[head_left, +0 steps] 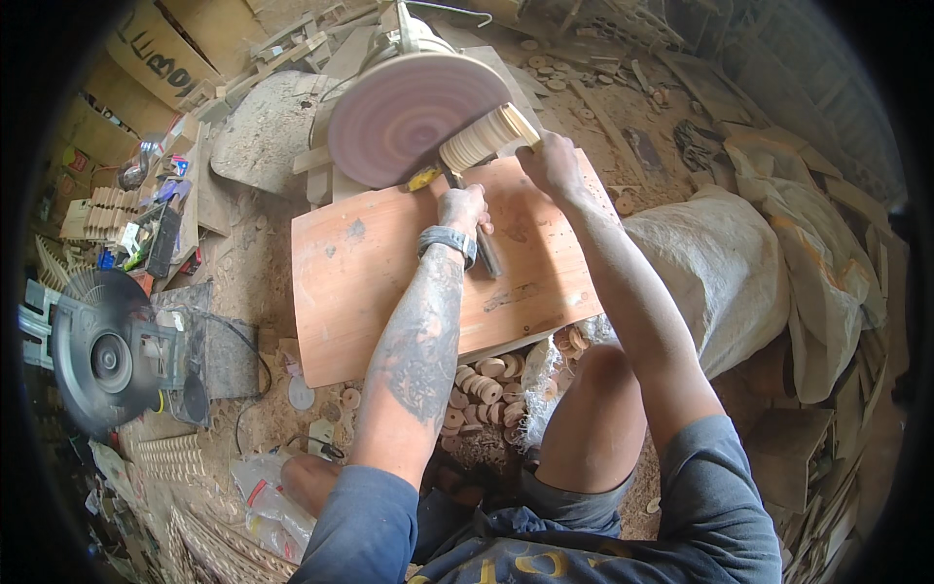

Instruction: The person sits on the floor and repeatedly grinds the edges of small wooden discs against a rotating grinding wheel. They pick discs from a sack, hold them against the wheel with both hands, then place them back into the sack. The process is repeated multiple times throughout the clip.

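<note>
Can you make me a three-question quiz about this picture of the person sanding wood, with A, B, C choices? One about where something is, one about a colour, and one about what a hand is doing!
1. Where is the round saw machine?
A. On the floor to the person's left
B. On the wooden board
C. On the white sack

2. What colour is the sanding disc?
A. Bright green
B. Pinkish purple
C. Yellow

3. What is the right hand doing?
A. Resting on the knee
B. Hanging free in the air
C. Holding the stack of wooden rings against the disc

Answers:
1. A, the saw sits low at the left, off the wooden board.
2. B, the disc face shows pinkish purple rings.
3. C, the right hand grips one end of the stack, while the left hand holds a rod-like tool at the other.
</note>
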